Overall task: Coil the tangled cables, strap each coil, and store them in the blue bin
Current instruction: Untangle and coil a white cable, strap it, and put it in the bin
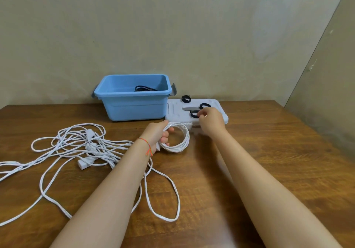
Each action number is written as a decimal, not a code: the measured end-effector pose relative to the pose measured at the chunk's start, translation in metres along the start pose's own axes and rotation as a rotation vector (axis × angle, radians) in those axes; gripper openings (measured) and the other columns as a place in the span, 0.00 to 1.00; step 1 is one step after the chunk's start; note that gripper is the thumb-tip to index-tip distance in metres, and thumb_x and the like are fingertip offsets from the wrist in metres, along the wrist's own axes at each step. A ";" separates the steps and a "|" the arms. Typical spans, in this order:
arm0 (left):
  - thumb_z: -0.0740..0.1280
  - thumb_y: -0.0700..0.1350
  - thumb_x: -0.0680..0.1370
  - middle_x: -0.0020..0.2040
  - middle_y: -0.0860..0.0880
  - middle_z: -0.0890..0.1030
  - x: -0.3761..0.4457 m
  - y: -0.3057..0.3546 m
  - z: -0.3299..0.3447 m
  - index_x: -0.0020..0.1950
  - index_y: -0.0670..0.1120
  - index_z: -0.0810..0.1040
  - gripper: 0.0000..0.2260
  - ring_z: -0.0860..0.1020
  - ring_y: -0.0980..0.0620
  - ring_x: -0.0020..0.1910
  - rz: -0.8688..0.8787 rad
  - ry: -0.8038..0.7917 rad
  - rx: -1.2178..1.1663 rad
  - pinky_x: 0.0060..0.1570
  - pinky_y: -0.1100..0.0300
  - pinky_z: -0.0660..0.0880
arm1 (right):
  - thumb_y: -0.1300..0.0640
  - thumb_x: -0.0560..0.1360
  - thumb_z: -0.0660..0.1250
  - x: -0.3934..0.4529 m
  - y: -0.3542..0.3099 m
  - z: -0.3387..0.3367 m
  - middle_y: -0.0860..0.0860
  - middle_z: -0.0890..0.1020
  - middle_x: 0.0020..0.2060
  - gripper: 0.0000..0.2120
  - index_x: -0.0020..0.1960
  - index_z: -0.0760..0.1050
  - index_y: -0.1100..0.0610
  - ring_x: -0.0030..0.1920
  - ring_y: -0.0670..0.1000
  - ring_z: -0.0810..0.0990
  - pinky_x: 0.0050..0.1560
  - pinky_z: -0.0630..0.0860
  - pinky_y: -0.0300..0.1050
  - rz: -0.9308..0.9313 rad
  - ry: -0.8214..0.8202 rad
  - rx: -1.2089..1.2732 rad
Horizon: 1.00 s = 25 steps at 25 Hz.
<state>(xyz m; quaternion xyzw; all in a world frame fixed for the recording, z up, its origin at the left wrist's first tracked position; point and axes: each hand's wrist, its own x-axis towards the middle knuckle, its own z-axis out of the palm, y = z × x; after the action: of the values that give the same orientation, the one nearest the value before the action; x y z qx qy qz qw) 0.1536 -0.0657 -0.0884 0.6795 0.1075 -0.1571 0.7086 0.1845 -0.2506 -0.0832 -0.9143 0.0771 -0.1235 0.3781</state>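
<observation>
The wooden worktop (269,151) fills the lower half of the view and meets a plain wall at its 12 o'clock edge. The blue bin (134,103) stands near that wall, at about 11 o'clock from the hands, with a dark coiled cable (143,88) already lying inside it. Just beside the bin, at its 3 o'clock side, the white lid (176,113) lies flat on the worktop. The tangled white cables (76,146) sprawl across the worktop toward 9 o'clock, with loose loops trailing to 6 o'clock under the left forearm and several plugs among them. The left hand (155,134) grips a neat white coil (177,138), fingers curled through its ring, holding it just above the worktop in front of the lid. The right hand (210,121) reaches over the lid, its fingertips pinching a dark strap (194,113) rolled into a ring. A second strap (204,106) sits on the lid at 12 o'clock from that hand, and a third strap (186,99) rests at the lid's far edge. A thin orange thread (147,146) circles the left wrist.
</observation>
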 end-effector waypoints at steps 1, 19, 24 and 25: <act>0.57 0.50 0.85 0.22 0.53 0.63 0.002 0.000 0.001 0.46 0.40 0.76 0.16 0.60 0.56 0.18 -0.003 0.002 0.011 0.30 0.58 0.68 | 0.64 0.80 0.57 0.007 0.005 0.001 0.56 0.79 0.61 0.16 0.63 0.79 0.59 0.59 0.57 0.78 0.50 0.72 0.45 -0.031 -0.018 -0.077; 0.53 0.46 0.83 0.28 0.49 0.66 -0.036 0.006 0.000 0.56 0.48 0.73 0.10 0.63 0.53 0.25 0.218 -0.028 0.016 0.30 0.57 0.65 | 0.60 0.80 0.65 -0.060 -0.034 -0.019 0.51 0.82 0.40 0.06 0.52 0.81 0.55 0.38 0.47 0.76 0.38 0.74 0.39 -0.130 -0.304 0.569; 0.54 0.55 0.84 0.30 0.50 0.65 -0.069 0.000 0.005 0.53 0.53 0.77 0.14 0.62 0.55 0.25 0.355 0.074 0.189 0.27 0.60 0.63 | 0.61 0.80 0.65 -0.109 -0.040 -0.041 0.42 0.81 0.34 0.08 0.54 0.82 0.53 0.33 0.41 0.73 0.38 0.71 0.37 -0.198 -0.283 0.645; 0.55 0.56 0.84 0.31 0.51 0.64 -0.076 -0.002 0.008 0.52 0.53 0.77 0.14 0.63 0.55 0.25 0.366 0.069 0.154 0.26 0.61 0.63 | 0.61 0.81 0.65 -0.117 -0.042 -0.042 0.40 0.81 0.32 0.08 0.53 0.82 0.52 0.32 0.40 0.73 0.38 0.71 0.36 -0.205 -0.295 0.647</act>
<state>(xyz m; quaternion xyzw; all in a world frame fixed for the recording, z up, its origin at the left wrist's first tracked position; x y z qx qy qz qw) 0.0824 -0.0677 -0.0617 0.7448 -0.0061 -0.0102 0.6672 0.0623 -0.2222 -0.0445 -0.7584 -0.1132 -0.0455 0.6403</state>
